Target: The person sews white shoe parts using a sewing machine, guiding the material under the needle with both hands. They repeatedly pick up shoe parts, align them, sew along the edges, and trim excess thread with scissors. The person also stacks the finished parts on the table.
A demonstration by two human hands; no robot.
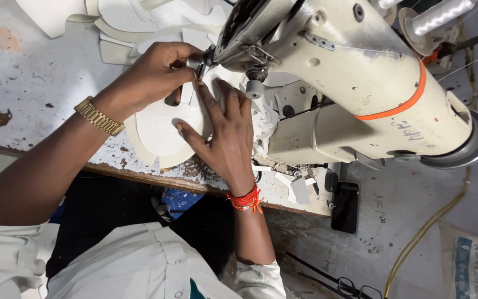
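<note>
A white shoe-upper piece (156,130) lies on the worn table under the needle end of a cream sewing machine (360,83). My left hand (150,75), with a gold watch (98,116) on the wrist, presses its curled fingers onto the piece close to the presser foot (203,58). My right hand (225,133), with an orange thread band (244,199) on the wrist, lies flat with fingers spread on the same piece just right of the needle. The needle itself is hidden behind my fingers.
More white cut pieces (139,22) are stacked at the back of the table (29,72). White scraps (297,188) lie near the front edge. A black phone (345,206) and a yellow cord (432,221) are below. A thread spool (441,14) stands top right.
</note>
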